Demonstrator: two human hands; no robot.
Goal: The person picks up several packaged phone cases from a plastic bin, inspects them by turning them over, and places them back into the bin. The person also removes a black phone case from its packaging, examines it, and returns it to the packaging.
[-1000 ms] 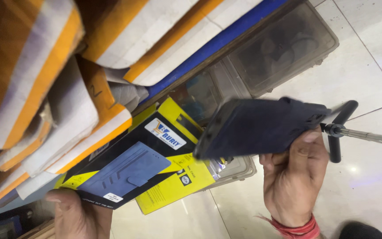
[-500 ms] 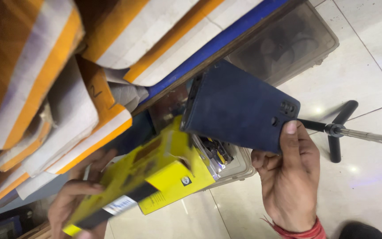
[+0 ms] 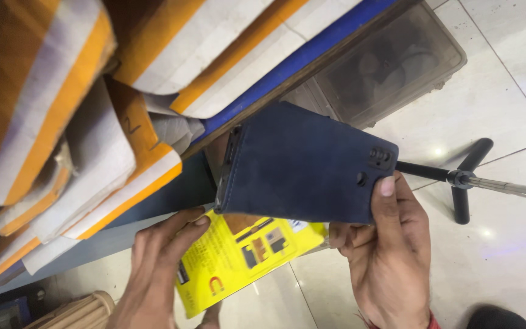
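Right hand (image 3: pixel 391 256) grips the dark blue phone case (image 3: pixel 305 164), left hand (image 3: pixel 159 268) pinches the yellow package (image 3: pixel 238 256) just under it.

Dark-blue phone case (image 3: pixel 305 164), tilted; yellow package (image 3: pixel 238 259) beneath

A flat yellow package (image 3: pixel 238 259) sits low in the middle of the view, held from its left edge by the left hand (image 3: pixel 159 268). It is rectangular, bright yellow, with small printed pictures in dark and orange tones and a red horseshoe-magnet symbol near its lower edge. Its upper part is hidden behind a dark blue phone case (image 3: pixel 305 164). Stacked orange-and-white striped boxes (image 3: pixel 62 122) fill the upper left.
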